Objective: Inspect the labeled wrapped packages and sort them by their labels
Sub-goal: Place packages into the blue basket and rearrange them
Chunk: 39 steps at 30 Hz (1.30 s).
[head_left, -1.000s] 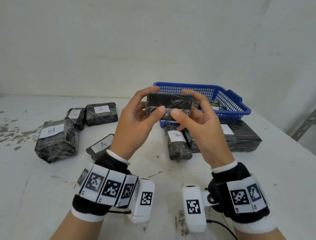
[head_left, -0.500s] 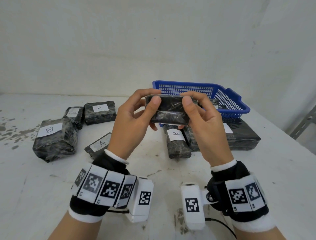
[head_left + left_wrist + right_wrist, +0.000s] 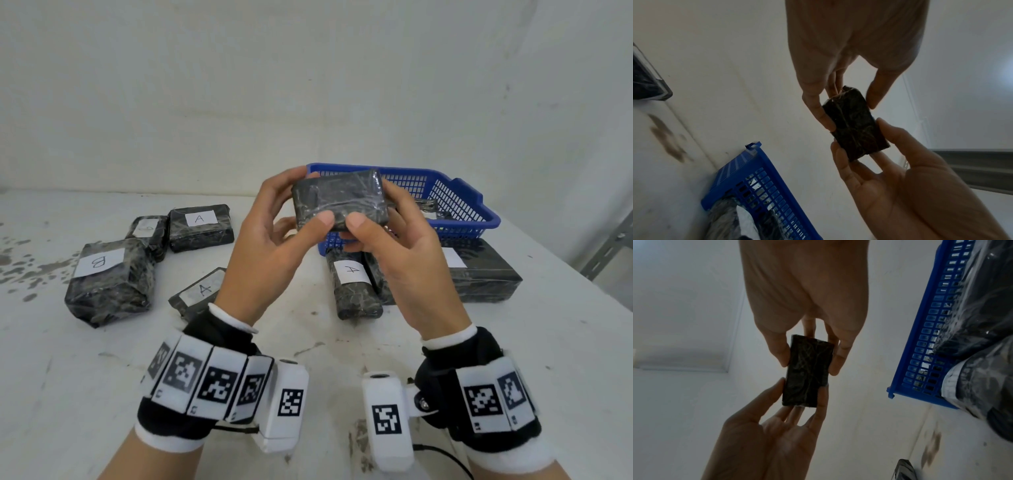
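Note:
A small black wrapped package (image 3: 342,198) is held above the table in front of the blue basket (image 3: 476,219). My left hand (image 3: 308,198) pinches its left end, thumb on the near face and fingers behind. My right hand (image 3: 375,205) pinches the right end the same way. The face turned to me shows no label. The wrist views show the package (image 3: 855,126) (image 3: 807,371) between both hands' fingertips. On the table lie a B package (image 3: 106,281) and A packages (image 3: 200,228) (image 3: 202,291) (image 3: 352,284).
A large black package (image 3: 486,274) lies right of the A package under my hands. A small labelled package (image 3: 147,231) sits between B and the far A. The basket (image 3: 764,178) (image 3: 925,337) holds wrapped packages. A wall stands behind the table.
Both hands have turned the package over, so a broad face now points at me instead of its narrow edge. Thumbs shifted to the lower edge. The packages on the table have not moved.

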Each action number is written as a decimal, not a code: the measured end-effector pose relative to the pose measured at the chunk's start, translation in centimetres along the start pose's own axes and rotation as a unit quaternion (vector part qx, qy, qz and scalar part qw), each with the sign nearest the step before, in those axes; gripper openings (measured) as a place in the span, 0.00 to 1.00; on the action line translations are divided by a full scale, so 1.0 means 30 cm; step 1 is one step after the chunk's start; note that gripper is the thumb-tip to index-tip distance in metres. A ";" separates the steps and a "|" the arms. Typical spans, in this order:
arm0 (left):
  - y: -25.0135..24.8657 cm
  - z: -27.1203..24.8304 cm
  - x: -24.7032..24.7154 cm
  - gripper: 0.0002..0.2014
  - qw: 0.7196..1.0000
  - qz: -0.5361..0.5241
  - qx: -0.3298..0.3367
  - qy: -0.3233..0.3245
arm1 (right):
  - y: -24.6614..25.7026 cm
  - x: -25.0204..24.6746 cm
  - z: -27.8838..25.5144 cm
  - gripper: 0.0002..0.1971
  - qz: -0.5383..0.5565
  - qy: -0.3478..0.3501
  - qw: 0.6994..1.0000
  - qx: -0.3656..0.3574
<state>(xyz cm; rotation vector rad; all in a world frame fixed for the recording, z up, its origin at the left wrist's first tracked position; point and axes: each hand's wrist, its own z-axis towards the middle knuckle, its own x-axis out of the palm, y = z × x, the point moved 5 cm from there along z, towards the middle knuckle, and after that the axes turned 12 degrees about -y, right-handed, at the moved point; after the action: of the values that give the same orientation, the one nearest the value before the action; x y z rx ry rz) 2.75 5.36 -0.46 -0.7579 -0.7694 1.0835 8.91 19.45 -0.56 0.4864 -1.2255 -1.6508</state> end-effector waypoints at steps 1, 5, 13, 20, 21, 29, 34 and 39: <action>0.001 0.000 0.002 0.23 1.000 0.003 0.000 0.001 | 0.002 0.000 -0.001 0.25 0.001 -0.001 1.000 0.000; 0.002 0.000 0.005 0.21 1.000 0.010 -0.014 -0.002 | -0.004 -0.004 0.001 0.22 0.003 -0.002 1.000 0.004; 0.000 -0.001 0.004 0.08 1.000 -0.009 -0.018 -0.009 | -0.007 -0.014 0.006 0.17 0.000 0.000 1.000 -0.011; 0.010 0.002 0.002 0.09 1.000 -0.016 -0.025 -0.005 | -0.015 -0.030 0.012 0.08 -0.023 -0.014 1.000 -0.015; 0.009 0.001 0.003 0.08 1.000 -0.013 -0.022 -0.002 | -0.016 -0.030 0.011 0.08 -0.025 -0.015 0.999 -0.016; -0.002 -0.005 0.013 0.04 1.000 0.020 -0.002 0.014 | -0.022 -0.022 0.002 0.11 -0.042 0.002 0.999 -0.023; -0.011 -0.010 0.010 0.14 0.999 0.017 -0.030 0.006 | -0.003 -0.019 -0.001 0.08 -0.026 0.026 0.998 -0.044; 0.000 0.001 -0.008 0.16 0.998 -0.011 -0.055 -0.006 | -0.005 -0.015 -0.002 0.23 -0.011 0.024 0.999 -0.026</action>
<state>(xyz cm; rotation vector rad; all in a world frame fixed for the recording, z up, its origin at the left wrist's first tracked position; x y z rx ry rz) 2.66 5.14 -0.46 -0.8344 -0.8511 1.0330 9.09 19.81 -0.83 0.5065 -1.1418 -1.6762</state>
